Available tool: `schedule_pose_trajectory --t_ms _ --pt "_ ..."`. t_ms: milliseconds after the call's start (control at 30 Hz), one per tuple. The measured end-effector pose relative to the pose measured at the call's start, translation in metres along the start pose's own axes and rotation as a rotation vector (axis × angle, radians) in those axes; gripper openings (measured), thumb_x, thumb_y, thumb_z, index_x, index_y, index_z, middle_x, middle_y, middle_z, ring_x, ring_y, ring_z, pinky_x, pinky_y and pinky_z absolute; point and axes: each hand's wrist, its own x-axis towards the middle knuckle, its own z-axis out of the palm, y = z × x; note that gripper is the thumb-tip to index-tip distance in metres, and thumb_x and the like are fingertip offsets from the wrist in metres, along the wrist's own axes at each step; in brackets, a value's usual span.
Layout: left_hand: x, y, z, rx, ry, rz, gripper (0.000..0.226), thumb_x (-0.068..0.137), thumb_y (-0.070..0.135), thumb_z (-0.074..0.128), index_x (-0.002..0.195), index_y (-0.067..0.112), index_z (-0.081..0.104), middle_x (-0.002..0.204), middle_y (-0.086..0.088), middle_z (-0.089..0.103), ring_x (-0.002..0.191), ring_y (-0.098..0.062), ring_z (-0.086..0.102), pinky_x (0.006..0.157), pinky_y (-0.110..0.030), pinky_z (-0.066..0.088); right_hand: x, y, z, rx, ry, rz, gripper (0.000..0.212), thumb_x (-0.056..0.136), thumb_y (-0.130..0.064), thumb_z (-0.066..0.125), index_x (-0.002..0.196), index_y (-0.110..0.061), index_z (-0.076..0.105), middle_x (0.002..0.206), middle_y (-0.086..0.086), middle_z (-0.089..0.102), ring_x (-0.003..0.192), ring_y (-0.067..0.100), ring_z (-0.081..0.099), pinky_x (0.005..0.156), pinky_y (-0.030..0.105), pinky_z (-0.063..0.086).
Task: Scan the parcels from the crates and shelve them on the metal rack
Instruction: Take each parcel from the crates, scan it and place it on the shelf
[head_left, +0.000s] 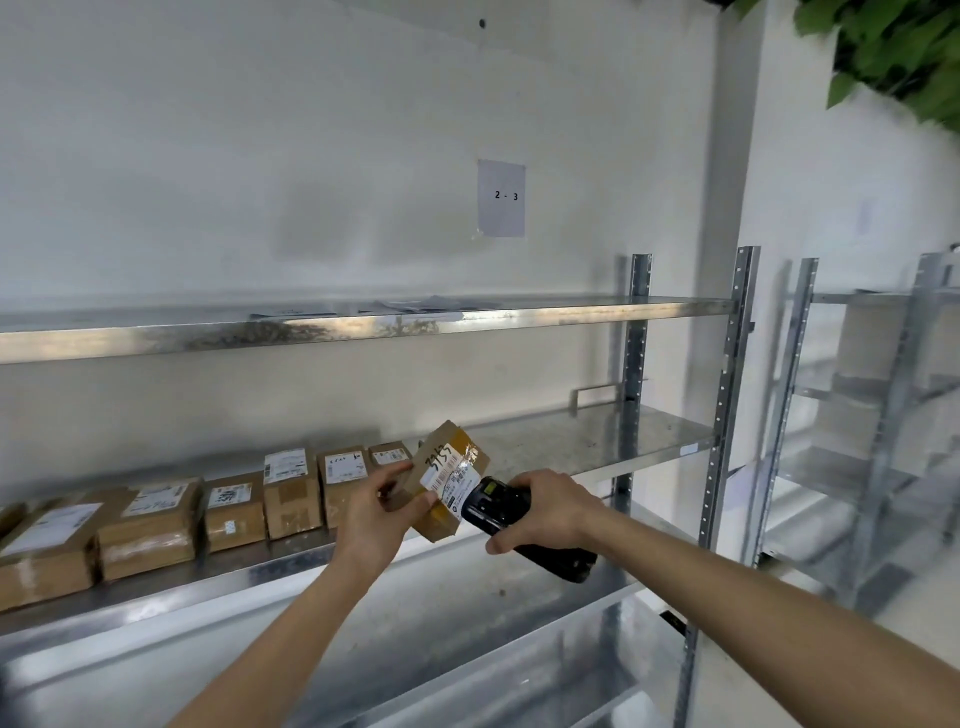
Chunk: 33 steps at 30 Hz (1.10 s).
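Observation:
My left hand (382, 512) grips a small brown cardboard parcel (451, 470) tilted in the air, its white label with a barcode and handwritten digits facing me. My right hand (548, 512) holds a black handheld scanner (511, 519), whose head almost touches the label's right end. Both are in front of the middle shelf of the metal rack (597, 441). A row of several labelled brown parcels (234, 512) stands on that shelf to the left.
The right half of the middle shelf is bare metal. The top shelf (363, 322) holds some flat papers. A sheet marked "2 - 3" (501, 197) hangs on the wall. A second metal rack (857, 415) stands at the right, green leaves (893, 47) above it.

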Motion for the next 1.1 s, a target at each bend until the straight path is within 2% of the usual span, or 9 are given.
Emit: schedule_pose_trajectory --t_ms 100,167,267,400,500,667,833,1000,1100 --pt "0.003 -0.011 0.021 -0.040 -0.023 -0.053 0.046 0.078 0.022 0.086 0.120 0.032 0.067 0.109 0.006 0.068 0.103 -0.017 0.064 0.083 -0.038 0.059 -0.001 0.012 0.004 0.165 0.030 -0.018 0.062 0.055 -0.052 0.094 0.109 -0.029 0.071 0.098 -0.012 0.073 0.090 0.008 0.070 0.082 0.027 0.058" --pt "0.007 -0.016 0.038 -0.113 -0.047 -0.127 0.048 0.081 0.020 0.083 0.125 0.030 0.064 0.113 -0.003 0.067 0.104 -0.023 0.066 0.082 -0.045 0.061 0.000 0.021 0.004 0.256 0.055 -0.027 0.057 0.057 -0.047 0.095 0.106 -0.030 0.073 0.094 -0.012 0.075 0.086 0.006 0.071 0.078 0.024 0.058" --pt "0.010 -0.016 0.066 -0.221 -0.083 -0.225 0.051 0.088 0.015 0.076 0.136 0.017 0.057 0.118 -0.015 0.062 0.103 -0.026 0.067 0.072 -0.035 0.063 0.008 0.039 -0.001 0.339 0.070 -0.031 0.059 0.054 -0.045 0.095 0.107 -0.030 0.075 0.094 -0.012 0.077 0.087 0.006 0.073 0.086 0.030 0.061" --pt "0.024 -0.016 0.107 -0.253 -0.097 -0.260 0.045 0.090 0.016 0.073 0.132 0.014 0.057 0.113 -0.012 0.066 0.099 -0.022 0.068 0.067 -0.031 0.062 0.033 0.073 -0.014 0.352 0.098 -0.040 0.066 0.045 -0.050 0.091 0.107 -0.035 0.075 0.095 -0.012 0.077 0.088 0.008 0.073 0.087 0.037 0.062" --pt "0.037 -0.018 0.138 -0.257 -0.108 -0.284 0.041 0.089 0.015 0.074 0.126 0.008 0.056 0.116 -0.008 0.066 0.099 -0.021 0.068 0.063 -0.028 0.061 0.056 0.101 -0.028 0.356 0.076 -0.061 0.060 0.051 -0.044 0.094 0.108 -0.036 0.074 0.095 -0.012 0.077 0.088 0.007 0.073 0.087 0.036 0.062" --pt "0.068 -0.035 0.176 -0.259 -0.115 -0.317 0.055 0.077 0.021 0.083 0.124 0.011 0.057 0.123 -0.006 0.065 0.108 -0.027 0.067 0.081 -0.042 0.063 0.098 0.141 -0.054 0.381 0.022 -0.138 0.059 0.062 -0.034 0.095 0.116 -0.033 0.072 0.102 -0.011 0.076 0.092 0.009 0.072 0.086 0.030 0.061" --pt "0.086 -0.050 0.201 -0.081 -0.010 -0.283 0.066 0.062 0.041 0.090 0.118 0.019 0.063 0.112 0.000 0.072 0.103 -0.020 0.069 0.090 -0.041 0.060 0.139 0.170 -0.054 0.353 -0.044 -0.186 0.060 0.060 -0.040 0.096 0.115 -0.034 0.072 0.101 -0.012 0.076 0.093 0.008 0.072 0.088 0.031 0.060" --pt "0.111 -0.069 0.220 -0.001 0.031 -0.304 0.056 0.069 0.031 0.090 0.118 0.018 0.065 0.108 0.002 0.073 0.102 -0.017 0.069 0.094 -0.040 0.058 0.186 0.193 -0.044 0.353 -0.116 -0.183 0.052 0.059 -0.039 0.094 0.107 -0.036 0.073 0.094 -0.011 0.076 0.085 0.008 0.072 0.077 0.027 0.059" --pt "0.132 -0.088 0.227 0.046 0.021 -0.316 0.040 0.069 0.023 0.092 0.102 0.022 0.070 0.101 0.005 0.073 0.097 -0.013 0.068 0.091 -0.034 0.057 0.220 0.203 -0.033 0.332 -0.147 -0.168 0.045 0.059 -0.035 0.092 0.101 -0.034 0.074 0.091 -0.009 0.076 0.083 0.009 0.072 0.074 0.027 0.058"
